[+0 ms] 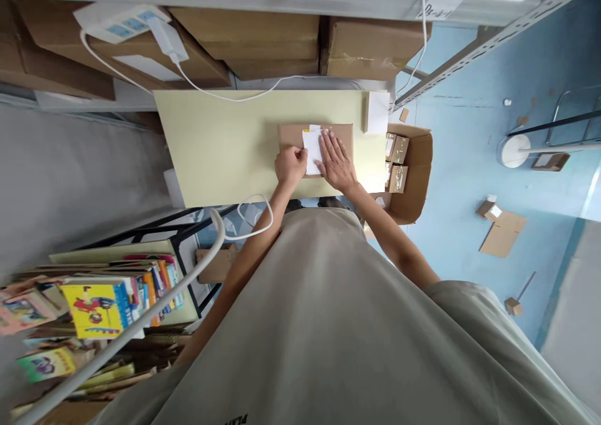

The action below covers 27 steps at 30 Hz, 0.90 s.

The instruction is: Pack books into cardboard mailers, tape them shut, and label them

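A flat brown cardboard box (290, 135) lies on the pale yellow tabletop (225, 146). On its upper face is a white paper label (312, 144) with a small yellow mark at its far edge. My left hand (290, 165) is closed, with thumb and forefinger pinched at the label's left edge. Flat across the label's right side and the box lies my right hand (337, 162), fingers stretched out. The right hand covers part of the label.
A white box (376, 113) stands at the table's back right corner. Beside the table is an open carton (416, 174) holding small taped boxes. Large cartons (277, 34), a power strip (122, 23) and a white cable line the rear shelf. Books (96, 309) fill a rack at lower left.
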Each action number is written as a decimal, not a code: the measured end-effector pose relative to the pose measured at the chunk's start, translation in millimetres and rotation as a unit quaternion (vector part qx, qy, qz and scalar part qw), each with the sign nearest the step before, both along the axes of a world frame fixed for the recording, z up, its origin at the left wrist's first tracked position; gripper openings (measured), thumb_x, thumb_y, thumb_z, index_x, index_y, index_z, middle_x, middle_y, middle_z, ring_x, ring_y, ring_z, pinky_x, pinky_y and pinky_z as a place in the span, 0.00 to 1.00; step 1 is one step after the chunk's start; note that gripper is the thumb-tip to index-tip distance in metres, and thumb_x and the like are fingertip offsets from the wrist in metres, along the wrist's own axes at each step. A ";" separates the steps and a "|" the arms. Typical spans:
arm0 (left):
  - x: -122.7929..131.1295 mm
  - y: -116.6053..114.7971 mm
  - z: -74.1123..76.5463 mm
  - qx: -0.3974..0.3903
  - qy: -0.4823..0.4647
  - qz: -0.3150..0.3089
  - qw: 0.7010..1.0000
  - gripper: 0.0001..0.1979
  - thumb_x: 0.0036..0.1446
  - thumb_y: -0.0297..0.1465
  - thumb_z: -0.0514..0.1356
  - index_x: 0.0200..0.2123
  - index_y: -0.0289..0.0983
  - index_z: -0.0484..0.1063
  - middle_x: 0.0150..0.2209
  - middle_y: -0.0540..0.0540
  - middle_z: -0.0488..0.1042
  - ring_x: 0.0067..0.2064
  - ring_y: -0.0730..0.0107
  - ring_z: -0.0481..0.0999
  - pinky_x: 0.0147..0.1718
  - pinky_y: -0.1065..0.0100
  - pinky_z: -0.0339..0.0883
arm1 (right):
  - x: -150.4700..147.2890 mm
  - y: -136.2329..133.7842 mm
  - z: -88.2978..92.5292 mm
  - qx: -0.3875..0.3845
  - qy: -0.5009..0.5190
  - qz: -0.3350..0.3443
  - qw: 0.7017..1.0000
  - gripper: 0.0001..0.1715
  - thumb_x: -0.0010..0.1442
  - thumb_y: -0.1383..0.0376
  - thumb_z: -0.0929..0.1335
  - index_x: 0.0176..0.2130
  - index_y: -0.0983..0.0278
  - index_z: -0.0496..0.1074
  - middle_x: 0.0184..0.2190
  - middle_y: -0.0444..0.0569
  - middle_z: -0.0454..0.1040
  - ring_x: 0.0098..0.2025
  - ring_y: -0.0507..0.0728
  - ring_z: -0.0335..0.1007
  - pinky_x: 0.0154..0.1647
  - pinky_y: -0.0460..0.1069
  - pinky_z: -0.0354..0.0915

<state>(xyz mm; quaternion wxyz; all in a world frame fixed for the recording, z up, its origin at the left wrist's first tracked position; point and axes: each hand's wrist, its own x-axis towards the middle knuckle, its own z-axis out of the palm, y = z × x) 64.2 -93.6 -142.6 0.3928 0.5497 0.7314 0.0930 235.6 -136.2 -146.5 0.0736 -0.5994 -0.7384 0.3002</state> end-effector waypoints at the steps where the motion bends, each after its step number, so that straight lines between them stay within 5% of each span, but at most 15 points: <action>1: 0.3 0.1 -0.1 -0.001 0.001 0.000 1.000 0.12 0.73 0.38 0.64 0.39 0.41 0.84 0.48 0.36 0.89 0.53 0.45 0.85 0.53 0.56 0.69 | 3.7 -3.6 -0.2 -0.001 -0.004 0.006 1.000 0.49 0.83 0.43 0.53 0.86 0.70 0.49 0.88 0.60 0.48 0.90 0.70 0.37 0.91 0.71 0.37; 5: 0.7 0.9 -1.4 -0.002 0.006 -0.001 1.000 0.11 0.73 0.37 0.64 0.40 0.42 0.85 0.48 0.37 0.89 0.54 0.45 0.85 0.53 0.57 0.69 | 11.5 -1.4 -4.4 -0.004 0.002 0.037 0.999 0.47 0.83 0.45 0.54 0.86 0.67 0.50 0.88 0.56 0.49 0.90 0.69 0.37 0.91 0.71 0.36; 12: -4.8 2.6 -3.0 0.000 0.010 -0.012 1.000 0.13 0.75 0.38 0.63 0.40 0.42 0.86 0.49 0.36 0.89 0.56 0.43 0.85 0.56 0.55 0.69 | -11.0 44.8 -19.0 0.010 0.031 0.070 0.997 0.44 0.85 0.46 0.52 0.87 0.63 0.50 0.88 0.50 0.50 0.91 0.67 0.36 0.91 0.71 0.33; 21: -9.0 -0.3 -5.1 0.014 0.016 -0.041 0.999 0.13 0.75 0.39 0.62 0.41 0.42 0.83 0.48 0.37 0.89 0.55 0.45 0.85 0.56 0.55 0.70 | 1.6 -18.9 2.1 -0.025 0.020 0.100 0.994 0.42 0.85 0.52 0.54 0.87 0.65 0.51 0.88 0.52 0.47 0.90 0.64 0.38 0.92 0.68 0.38; 27: -9.3 -3.2 1.1 0.004 0.051 -0.081 0.995 0.13 0.77 0.33 0.58 0.41 0.40 0.81 0.49 0.34 0.88 0.54 0.47 0.86 0.56 0.56 0.70 | -13.4 4.8 -20.0 0.001 0.026 0.076 0.997 0.42 0.85 0.52 0.52 0.87 0.63 0.48 0.88 0.50 0.48 0.91 0.65 0.36 0.92 0.69 0.35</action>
